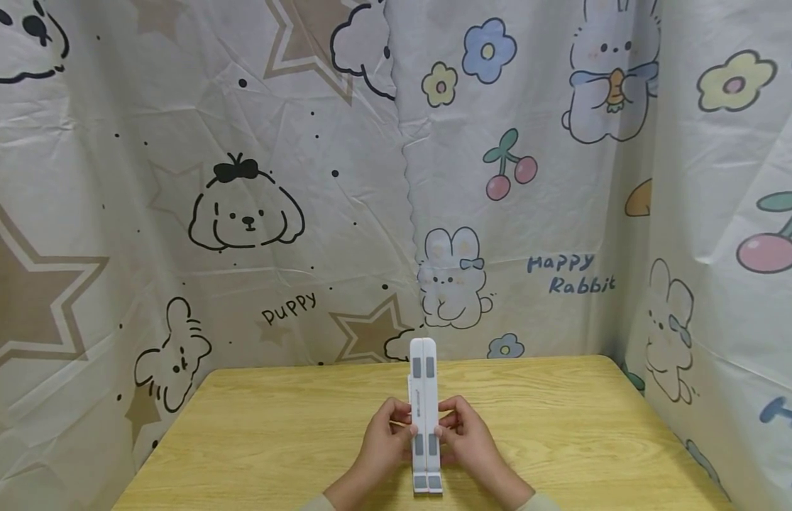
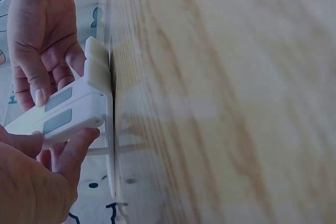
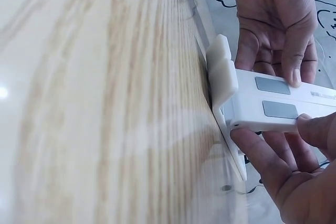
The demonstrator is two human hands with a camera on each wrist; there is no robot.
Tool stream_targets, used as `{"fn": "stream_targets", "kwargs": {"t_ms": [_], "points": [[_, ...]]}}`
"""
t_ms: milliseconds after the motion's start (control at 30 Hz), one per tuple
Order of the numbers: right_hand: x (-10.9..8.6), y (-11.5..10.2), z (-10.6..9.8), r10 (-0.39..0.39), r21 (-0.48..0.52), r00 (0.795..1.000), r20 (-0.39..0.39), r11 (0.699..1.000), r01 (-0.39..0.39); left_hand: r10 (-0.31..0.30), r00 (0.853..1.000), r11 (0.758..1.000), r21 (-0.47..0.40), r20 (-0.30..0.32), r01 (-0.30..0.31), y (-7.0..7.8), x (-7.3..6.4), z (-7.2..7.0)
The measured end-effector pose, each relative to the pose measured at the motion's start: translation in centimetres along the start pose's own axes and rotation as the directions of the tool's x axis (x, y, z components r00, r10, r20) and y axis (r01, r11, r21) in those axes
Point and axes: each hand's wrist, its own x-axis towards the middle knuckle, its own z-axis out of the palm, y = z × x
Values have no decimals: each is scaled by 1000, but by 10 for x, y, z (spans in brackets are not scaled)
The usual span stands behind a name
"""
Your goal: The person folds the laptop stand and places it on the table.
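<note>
A white folding laptop stand with grey pads is upright on the table, its two long arms side by side. My left hand grips its left side, thumb on the front near a lower grey pad. On the right side my right hand holds it the same way. In the left wrist view, the stand's short lipped base meets the tabletop, and my left hand pinches the arm above it. My right hand shows close up in the right wrist view, fingers behind the stand.
The wood-grain table extends around the stand on both sides. Behind it and along both sides hang cloth curtains printed with puppies, rabbits, stars and flowers.
</note>
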Motion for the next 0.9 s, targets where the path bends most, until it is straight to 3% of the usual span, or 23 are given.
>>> {"fn": "stream_targets", "kwargs": {"t_ms": [233, 467, 733, 900], "points": [[-2, -3, 0, 16, 6, 1000, 13, 1000, -16, 3, 1000, 1000, 2, -19, -3, -1, -1, 1], [3, -7, -6, 48, 1, 998, 48, 999, -48, 8, 998, 995, 103, -56, -2, 2, -2, 1], [9, -7, -19, 32, -61, 995, 96, 998, -27, -132, 991, 988, -79, 21, 133, -4, 0, -6], [19, -20, -37, -5, -134, 991, 136, 991, 23, -163, 986, 984, -74, 33, 165, -7, -6, -7]]}}
